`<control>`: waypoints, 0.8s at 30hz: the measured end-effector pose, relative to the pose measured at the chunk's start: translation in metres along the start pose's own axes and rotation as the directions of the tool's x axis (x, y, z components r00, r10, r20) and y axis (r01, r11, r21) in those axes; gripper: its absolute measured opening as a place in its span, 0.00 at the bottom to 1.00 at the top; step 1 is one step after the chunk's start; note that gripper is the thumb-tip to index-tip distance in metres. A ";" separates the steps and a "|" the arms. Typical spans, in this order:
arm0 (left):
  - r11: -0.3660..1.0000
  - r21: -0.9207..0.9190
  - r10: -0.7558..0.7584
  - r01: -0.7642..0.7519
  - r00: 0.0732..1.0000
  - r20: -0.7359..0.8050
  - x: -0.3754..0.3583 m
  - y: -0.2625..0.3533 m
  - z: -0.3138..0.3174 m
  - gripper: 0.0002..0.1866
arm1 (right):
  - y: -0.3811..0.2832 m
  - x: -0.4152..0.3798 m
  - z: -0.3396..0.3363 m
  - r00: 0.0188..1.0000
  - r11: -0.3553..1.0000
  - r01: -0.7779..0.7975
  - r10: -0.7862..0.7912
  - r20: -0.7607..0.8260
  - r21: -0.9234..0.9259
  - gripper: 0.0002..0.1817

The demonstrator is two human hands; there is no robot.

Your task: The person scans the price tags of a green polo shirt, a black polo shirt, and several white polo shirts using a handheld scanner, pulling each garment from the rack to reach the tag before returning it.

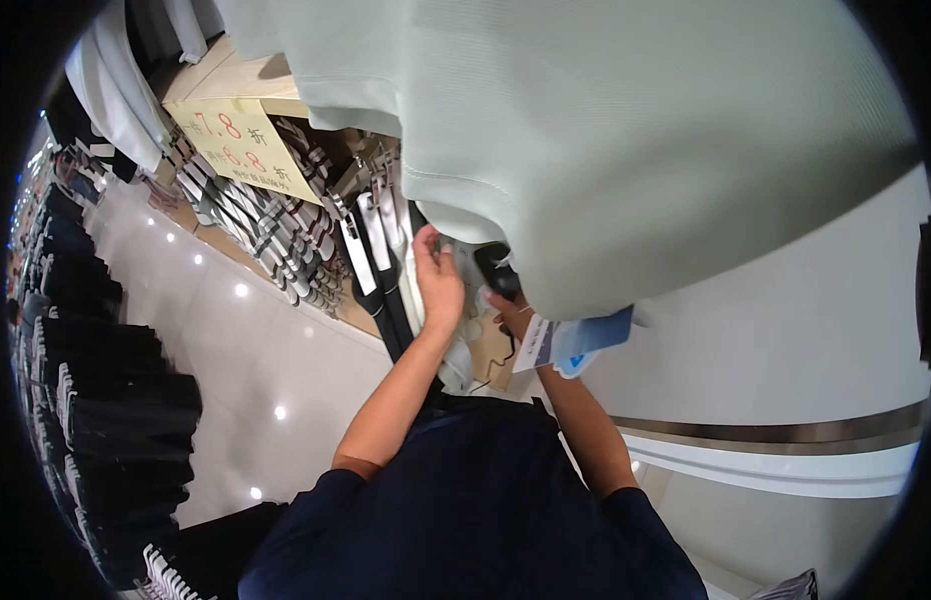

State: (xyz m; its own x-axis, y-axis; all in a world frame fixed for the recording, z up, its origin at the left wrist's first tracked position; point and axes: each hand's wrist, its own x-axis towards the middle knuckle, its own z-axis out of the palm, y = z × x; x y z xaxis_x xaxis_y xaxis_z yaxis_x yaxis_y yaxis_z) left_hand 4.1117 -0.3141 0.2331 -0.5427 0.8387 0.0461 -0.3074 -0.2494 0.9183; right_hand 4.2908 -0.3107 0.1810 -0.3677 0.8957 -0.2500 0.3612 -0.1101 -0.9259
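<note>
In the head view, my left fingers (427,240) were slightly apart, raised beside the hanging white garment (413,300), with nothing clearly clamped in them. My right fingers (500,302) were closed around the lower end of a black device (498,270), probably to steady it; it looked like a handheld tool, though the shadow made that hard to confirm. The pale green garment (636,150) hung above and in front of both hands, its hem close over the device. Paper tags (606,330) dangled beside my right forearm, their small print unreadable to me. Beyond my left fingers, a yellow sign (278,160) read "7.8折" and "6.8折", hung from the wooden shelf (236,78) seemingly to face the aisle. Striped garments (256,225) were packed beneath it, likely to save space.
</note>
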 end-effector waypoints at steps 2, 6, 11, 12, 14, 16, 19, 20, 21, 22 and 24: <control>0.957 0.269 0.132 -0.106 0.988 -0.081 0.003 0.002 -0.002 0.21 | 0.014 0.011 -0.013 0.977 0.985 0.170 -0.167 -0.132 0.009 0.26; 0.659 0.725 0.413 -0.201 0.902 -0.126 0.017 0.000 0.002 0.24 | -0.003 -0.002 -0.034 0.968 0.943 0.177 -0.114 -0.226 0.282 0.29; 0.550 0.817 0.320 -0.172 0.947 -0.016 0.089 -0.043 0.014 0.24 | -0.016 -0.034 -0.039 0.993 0.953 0.081 -0.053 -0.101 0.291 0.28; 0.546 0.823 0.277 -0.156 0.961 -0.001 0.100 -0.050 0.015 0.24 | -0.015 -0.041 -0.036 0.993 0.952 0.097 -0.072 -0.096 0.291 0.27; 0.553 0.822 0.206 -0.134 0.978 0.021 0.110 -0.057 0.010 0.24 | -0.005 -0.041 -0.039 0.999 0.938 0.042 -0.032 -0.035 0.344 0.27; 0.596 0.793 0.151 -0.124 0.988 0.041 0.109 -0.055 0.002 0.24 | -0.002 -0.044 -0.040 1.000 0.919 -0.023 0.021 0.008 0.394 0.26; 0.706 0.703 0.054 -0.081 0.997 0.060 0.112 -0.056 -0.008 0.24 | -0.017 -0.062 -0.043 1.000 0.944 -0.004 0.000 0.010 0.329 0.25; 0.761 0.647 0.011 -0.049 0.998 0.063 0.115 -0.055 -0.009 0.24 | -0.019 -0.063 -0.043 1.000 0.945 0.003 -0.011 0.024 0.328 0.24; 0.816 0.577 -0.034 -0.008 0.997 0.062 0.118 -0.055 -0.011 0.24 | -0.022 -0.064 -0.043 0.999 0.945 0.010 -0.023 0.037 0.328 0.24; 0.873 0.485 -0.087 0.046 0.994 0.063 0.119 -0.055 -0.014 0.24 | -0.016 -0.062 -0.039 0.998 0.927 -0.014 -0.012 0.068 0.375 0.24; 0.952 0.259 -0.188 0.161 0.979 0.082 0.117 -0.053 -0.016 0.24 | -0.013 -0.056 -0.032 0.993 0.962 -0.016 -0.017 0.119 0.273 0.26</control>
State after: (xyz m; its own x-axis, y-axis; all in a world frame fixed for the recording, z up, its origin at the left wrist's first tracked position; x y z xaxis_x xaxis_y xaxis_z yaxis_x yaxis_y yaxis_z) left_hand 4.0519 -0.2104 0.1832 -0.4089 0.9076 -0.0952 -0.1776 0.0232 0.9838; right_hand 4.3343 -0.3460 0.2160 -0.4734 0.8398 -0.2658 0.1198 -0.2376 -0.9640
